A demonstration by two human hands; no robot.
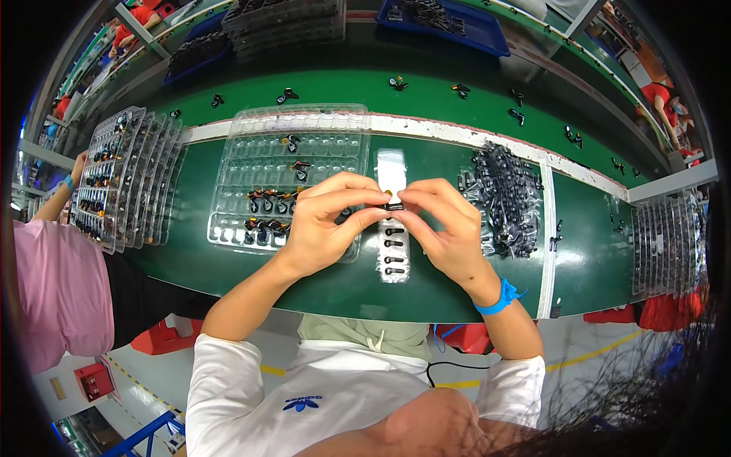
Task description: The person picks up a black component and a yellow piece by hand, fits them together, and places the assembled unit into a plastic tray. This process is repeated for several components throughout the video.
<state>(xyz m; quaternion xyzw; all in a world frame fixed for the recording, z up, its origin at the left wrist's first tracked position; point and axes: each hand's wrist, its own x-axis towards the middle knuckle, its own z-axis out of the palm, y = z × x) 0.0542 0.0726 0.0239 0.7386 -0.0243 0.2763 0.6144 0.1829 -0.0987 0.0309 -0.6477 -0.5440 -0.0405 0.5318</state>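
My left hand [320, 221] and my right hand [445, 221] meet over a pale strip [392, 164] on the green bench. Between their fingertips is a small black earbud-like part [394, 206] with a yellowish spot; the fingers partly cover it. Both hands pinch this part. Below them, several black stem-shaped pieces [394, 244] lie in a row on the strip. Left of the strip, a clear plastic tray [320, 122] holds several small dark parts with orange bits, some behind my left hand. A heap of black pieces in clear wrapping [509, 198] lies beyond my right hand.
Stacked clear trays [126, 175] stand at the left, others [668, 244] at the right. Beyond a white rail [449, 129], loose parts lie on a green belt [343, 87]. A blue bin [487, 38] is at the back. A person in pink [61, 282] is at left.
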